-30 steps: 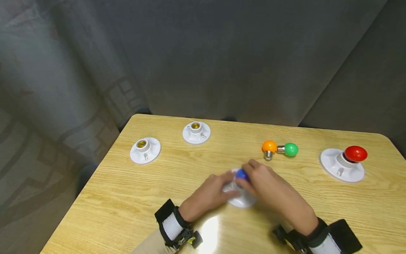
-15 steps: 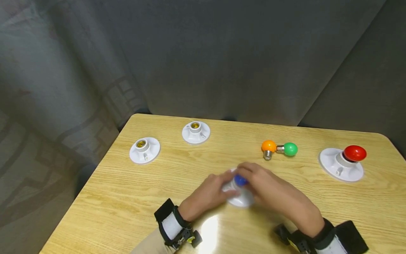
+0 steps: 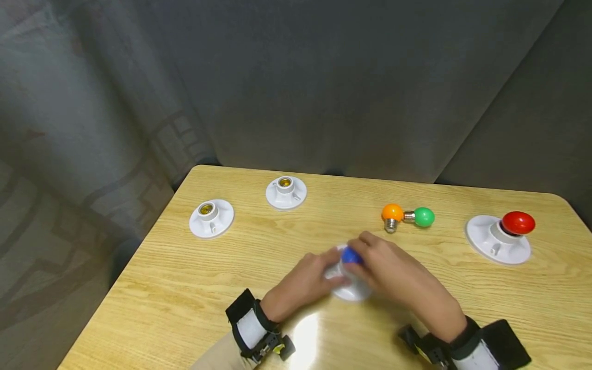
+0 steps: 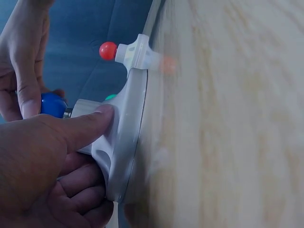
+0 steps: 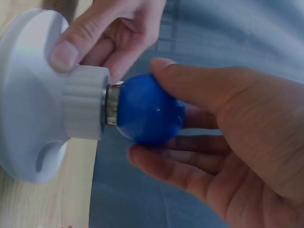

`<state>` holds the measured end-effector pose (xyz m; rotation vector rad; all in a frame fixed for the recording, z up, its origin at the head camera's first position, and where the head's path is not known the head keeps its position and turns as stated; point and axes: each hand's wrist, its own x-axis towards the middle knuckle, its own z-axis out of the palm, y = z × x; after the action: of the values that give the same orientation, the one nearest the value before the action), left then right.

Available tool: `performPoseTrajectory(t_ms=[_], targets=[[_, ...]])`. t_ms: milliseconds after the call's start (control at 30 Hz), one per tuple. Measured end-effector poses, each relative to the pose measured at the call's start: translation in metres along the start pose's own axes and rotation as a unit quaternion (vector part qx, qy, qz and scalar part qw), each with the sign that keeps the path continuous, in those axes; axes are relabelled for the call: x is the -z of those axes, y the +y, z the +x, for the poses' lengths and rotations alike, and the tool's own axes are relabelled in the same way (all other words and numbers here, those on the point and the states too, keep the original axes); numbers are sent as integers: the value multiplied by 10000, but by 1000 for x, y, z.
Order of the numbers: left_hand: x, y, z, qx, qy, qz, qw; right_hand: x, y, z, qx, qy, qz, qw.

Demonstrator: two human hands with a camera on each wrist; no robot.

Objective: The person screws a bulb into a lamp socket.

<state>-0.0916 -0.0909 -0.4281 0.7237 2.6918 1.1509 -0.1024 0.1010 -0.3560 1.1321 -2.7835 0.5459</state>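
A blue light bulb (image 5: 149,109) sits with its metal screw base partly inside the collar of a white lamp holder (image 5: 28,99). A band of the metal thread still shows between bulb and collar in the right wrist view. My right hand (image 3: 398,272) holds the bulb's round glass between thumb and fingers. On the other side, my left hand (image 3: 302,282) grips the lamp holder, its thumb lying along the collar and base in the left wrist view. The holder's round base rests on the wooden table. From the head, my fingers cover much of the holder.
Beyond my right hand lie an orange bulb (image 3: 392,213) and a green bulb (image 3: 424,217). A red bulb (image 3: 518,223) stands in a lamp holder (image 3: 481,239) at the right. Two bulbless holders, one nearer (image 3: 209,229) and one farther (image 3: 286,200), stand at the left.
My right hand's wrist and fingers rocked round the blue bulb, shifting one way and then back. My left hand and the lamp holder stayed almost in place.
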Motion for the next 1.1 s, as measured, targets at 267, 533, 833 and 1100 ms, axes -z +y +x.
performPoseTrajectory(t_ms=[267,533,833,1100], targets=[[-1,0,1,-97,20,216,9997,-9,-4,4,-567,437,-274,9971],[-2,0,1,-124,20,213,9997,-12,-6,5,-765,457,-451,9950],[-1,-1,1,-168,21,156,9997,6,-3,0,-257,136,236,9993],[0,0,0,-117,68,335,9993,14,13,-4,795,-429,926,9916]])
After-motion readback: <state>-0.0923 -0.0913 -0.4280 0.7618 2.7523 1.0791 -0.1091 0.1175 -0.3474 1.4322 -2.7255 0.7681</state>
